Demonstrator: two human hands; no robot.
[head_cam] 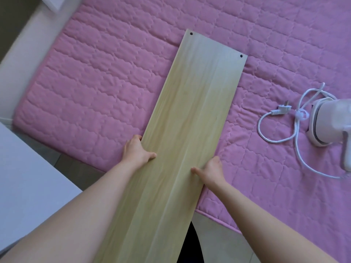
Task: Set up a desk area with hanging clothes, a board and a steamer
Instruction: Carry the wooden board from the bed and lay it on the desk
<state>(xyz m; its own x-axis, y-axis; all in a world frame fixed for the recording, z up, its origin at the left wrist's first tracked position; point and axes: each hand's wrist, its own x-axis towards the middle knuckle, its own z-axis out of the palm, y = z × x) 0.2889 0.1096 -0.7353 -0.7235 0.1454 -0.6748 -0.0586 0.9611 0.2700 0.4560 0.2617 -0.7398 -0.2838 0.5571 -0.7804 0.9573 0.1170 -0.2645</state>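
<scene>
Lay across the pink quilted bed (106, 76), running from the near edge of the mattress away toward its middle: the long pale wooden board (188, 118), long axis pointing away from the body and tilted a little rightward, far end marked by two dark holes at the corners. Overhung the bed's near edge at the close end, reaching back between the two forearms. Stood at the lower left of the board, well apart from it: a white desk (28, 168) (only a corner of it in view). Sat well to the right of the board, on the same quilt: the white steamer (326, 122), partly cut off by the frame edge, with its cord (281, 137) looped loosely between it and the board and the plug lying free.

Clamped the board's left long edge: the left hand (135, 150), thumb on top, fingers curled round the edge and mostly hidden beneath. Clamped the right long edge, slightly nearer the body: the right hand (210, 169), thumb likewise flat on the top face, other fingers tucked under and out of sight.

Gripped at the near part only, with most of the length ahead of both hands; judged likely to tip at the far end when lifted toward the desk at left. Saw no hanging clothes.
</scene>
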